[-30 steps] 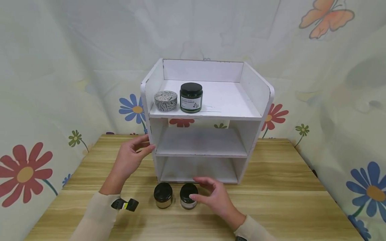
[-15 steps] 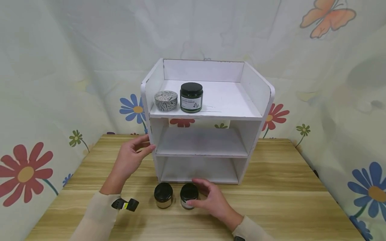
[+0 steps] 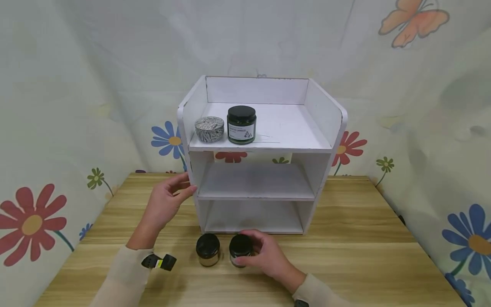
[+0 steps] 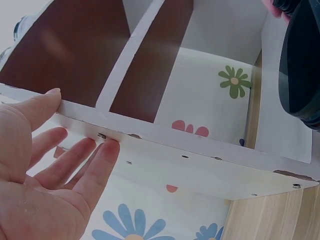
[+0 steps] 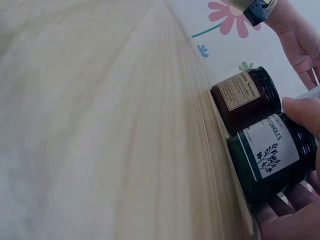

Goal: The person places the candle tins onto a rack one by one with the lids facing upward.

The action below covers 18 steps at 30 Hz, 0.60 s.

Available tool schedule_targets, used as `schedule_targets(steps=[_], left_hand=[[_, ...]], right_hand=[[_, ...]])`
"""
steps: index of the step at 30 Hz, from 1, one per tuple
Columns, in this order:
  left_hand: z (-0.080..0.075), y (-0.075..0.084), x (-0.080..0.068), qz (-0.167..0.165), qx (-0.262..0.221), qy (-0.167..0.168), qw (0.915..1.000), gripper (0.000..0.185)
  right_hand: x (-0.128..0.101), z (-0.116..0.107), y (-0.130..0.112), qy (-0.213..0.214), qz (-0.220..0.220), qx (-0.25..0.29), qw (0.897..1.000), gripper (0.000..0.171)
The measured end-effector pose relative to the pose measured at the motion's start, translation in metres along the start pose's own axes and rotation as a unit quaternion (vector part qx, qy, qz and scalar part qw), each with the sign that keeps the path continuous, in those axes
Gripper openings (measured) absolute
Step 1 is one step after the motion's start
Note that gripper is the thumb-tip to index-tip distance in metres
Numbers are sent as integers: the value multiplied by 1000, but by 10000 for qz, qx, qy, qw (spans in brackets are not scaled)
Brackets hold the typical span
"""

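My left hand (image 3: 164, 202) holds the left side panel of a white wooden shelf unit (image 3: 261, 151); the left wrist view shows the thumb (image 4: 42, 106) on the panel's front edge and the fingers along its outer face. In front of the unit, my right hand (image 3: 270, 258) grips a dark green candle jar (image 5: 270, 155) with a black lid, thumb on the near side and fingers round the far side. The jar stands upright on the table. Just left of it, apart from the hands, is a brown candle jar (image 5: 242, 97) with a black lid and beige label.
On the unit's top shelf stand a round patterned tin (image 3: 209, 129) and a larger green candle jar (image 3: 241, 124), both towards the left. The wooden table (image 3: 356, 256) extends on both sides. A flower-printed cloth (image 3: 96, 85) hangs behind.
My right hand has moved slightly left and closed in round the green jar, its thumb now lower on the jar's front. The left hand keeps its place on the shelf unit.
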<state>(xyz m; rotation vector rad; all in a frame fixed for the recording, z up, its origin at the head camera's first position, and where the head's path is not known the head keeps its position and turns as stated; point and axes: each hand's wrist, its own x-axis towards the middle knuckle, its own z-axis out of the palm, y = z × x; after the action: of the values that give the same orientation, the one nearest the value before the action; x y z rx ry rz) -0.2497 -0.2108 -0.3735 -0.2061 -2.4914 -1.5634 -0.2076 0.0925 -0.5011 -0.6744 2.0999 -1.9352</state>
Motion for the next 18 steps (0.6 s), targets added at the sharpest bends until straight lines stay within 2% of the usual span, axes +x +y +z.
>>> schedule_targets(steps=[9,18], left_hand=[[0,-1,0,120,8,12,9999,58],[1,-2,0,63,-48,-27,10000,60]], right_hand=[[1,1,-3,10,101,-3,9999,63],[0,0,-2,73,182,-44,9998,62]])
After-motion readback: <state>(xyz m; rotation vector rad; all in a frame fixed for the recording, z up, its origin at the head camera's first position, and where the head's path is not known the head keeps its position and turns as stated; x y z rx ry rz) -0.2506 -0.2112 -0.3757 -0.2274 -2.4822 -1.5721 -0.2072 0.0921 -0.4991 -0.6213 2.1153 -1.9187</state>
